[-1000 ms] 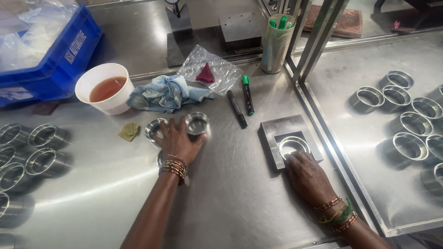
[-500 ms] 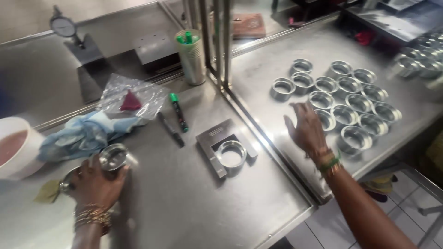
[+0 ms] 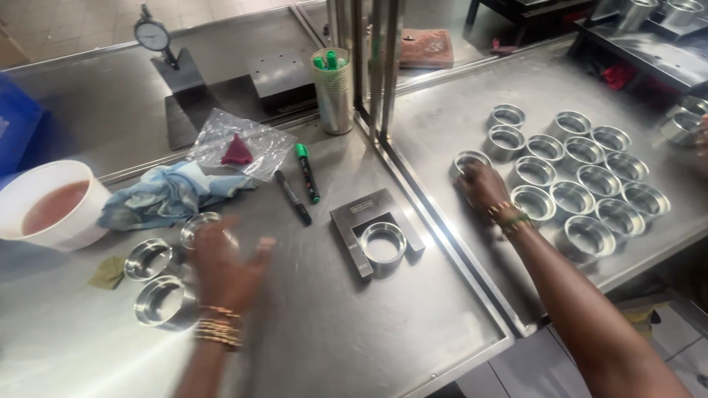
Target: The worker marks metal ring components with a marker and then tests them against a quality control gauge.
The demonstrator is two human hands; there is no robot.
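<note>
My left hand (image 3: 225, 269) is blurred and rests low on the left steel table, its fingertips on a metal ring (image 3: 198, 225). Two more rings (image 3: 147, 258) (image 3: 164, 301) stand just left of it. My right hand (image 3: 483, 186) reaches over to the right table (image 3: 442, 110), its fingers closed on a ring (image 3: 467, 159) at the left end of several rows of similar rings (image 3: 582, 180). Between my hands a grey fixture plate (image 3: 354, 215) holds one ring (image 3: 383, 243).
A white bowl of reddish liquid (image 3: 51, 203), a blue cloth (image 3: 162, 195), a clear bag (image 3: 236, 147), two markers (image 3: 293, 197) (image 3: 308, 173), a cup of green pens (image 3: 332, 96) and a dial gauge (image 3: 153, 33) crowd the back left. Upright metal posts (image 3: 369, 59) divide the tables.
My right hand has pulled back to the left end of the ring rows, now on a ring there. My left hand has brought its ring down beside the two others.
</note>
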